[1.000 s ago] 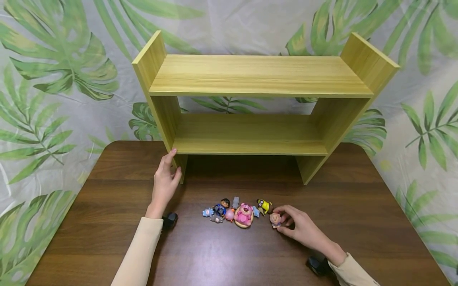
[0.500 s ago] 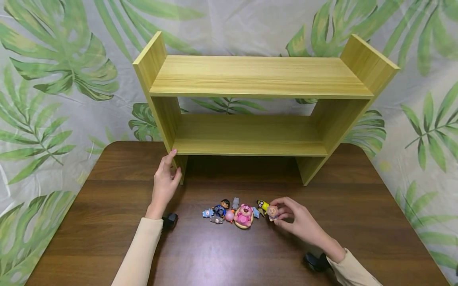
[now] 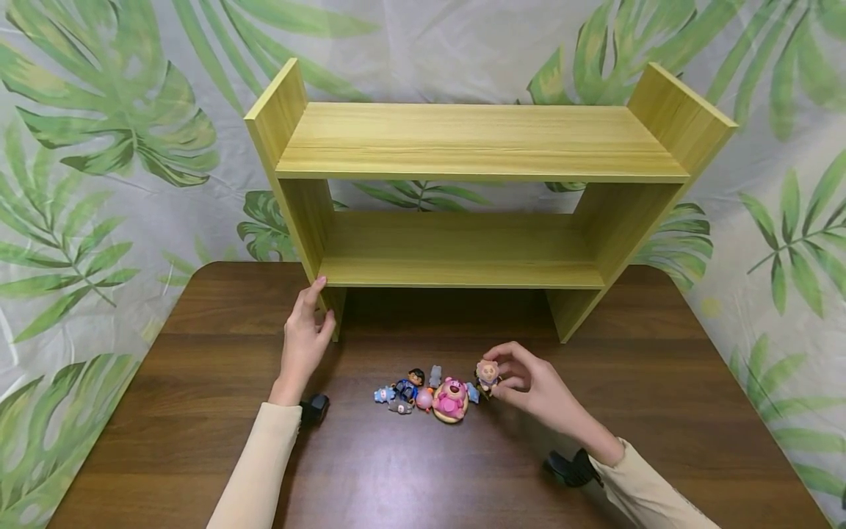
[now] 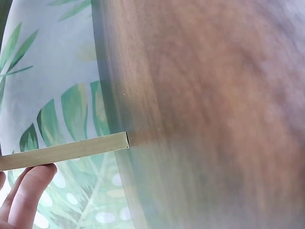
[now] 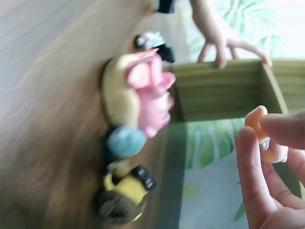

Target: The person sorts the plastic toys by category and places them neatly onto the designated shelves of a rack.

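My right hand pinches a small peach-coloured toy figurine between thumb and fingertips. It overlaps the yellow figurine in the head view. The right wrist view shows that yellow figurine on the table, with a blue toy and a pink bear figurine beyond it. My left hand touches the left side panel of the wooden shelf unit. Its fingers are spread at the panel's front edge in the right wrist view. In the left wrist view, fingertips lie right against the panel.
Several other toys lie in a row on the dark table, including a blue-suited figure, a pink round toy and a grey toy. The two-tier shelf stands behind them. A leaf-patterned cloth hangs at the back and sides.
My right hand has moved left and away from me with the peach figurine, lifting it to where it overlaps the yellow figurine. My left hand has stayed at the shelf's side panel.
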Demonstrator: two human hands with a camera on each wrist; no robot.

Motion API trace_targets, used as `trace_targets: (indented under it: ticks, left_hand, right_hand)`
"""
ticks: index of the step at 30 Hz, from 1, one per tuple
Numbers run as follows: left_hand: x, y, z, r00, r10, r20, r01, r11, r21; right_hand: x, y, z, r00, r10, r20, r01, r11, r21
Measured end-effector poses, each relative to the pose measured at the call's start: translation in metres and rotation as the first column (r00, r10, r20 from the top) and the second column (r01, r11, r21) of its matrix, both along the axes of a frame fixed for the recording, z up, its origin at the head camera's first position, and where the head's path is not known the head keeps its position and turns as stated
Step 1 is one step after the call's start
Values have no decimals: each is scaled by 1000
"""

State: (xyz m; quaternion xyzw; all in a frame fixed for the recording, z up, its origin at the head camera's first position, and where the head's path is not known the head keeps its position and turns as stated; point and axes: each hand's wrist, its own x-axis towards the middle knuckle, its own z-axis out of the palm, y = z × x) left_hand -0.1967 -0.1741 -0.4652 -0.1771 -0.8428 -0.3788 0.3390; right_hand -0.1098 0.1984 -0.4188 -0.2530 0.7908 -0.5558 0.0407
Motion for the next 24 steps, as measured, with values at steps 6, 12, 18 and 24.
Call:
trace_targets:
  ticks: [6,12,18,24]
  left_hand:
    - [0,0,1,1000,-3,6,3,1000,-5]
    - [0,0,0,1000,6,1,-6,1000,-13]
    - [1,0,0,1000,14,6,-14,1000,-18]
    - [0,0,-1,1000,14,8,-14,1000,-18]
  right_hand:
    - [-6,-12,13,999,34,29,-32,997,-63]
    - [-11,-25,26,996,60,67,-52,992,-111]
    - [-19,-37,39,994,74,80,-63,989,-133]
    - [-28,-50,50,995,87,58,-77,985,-155]
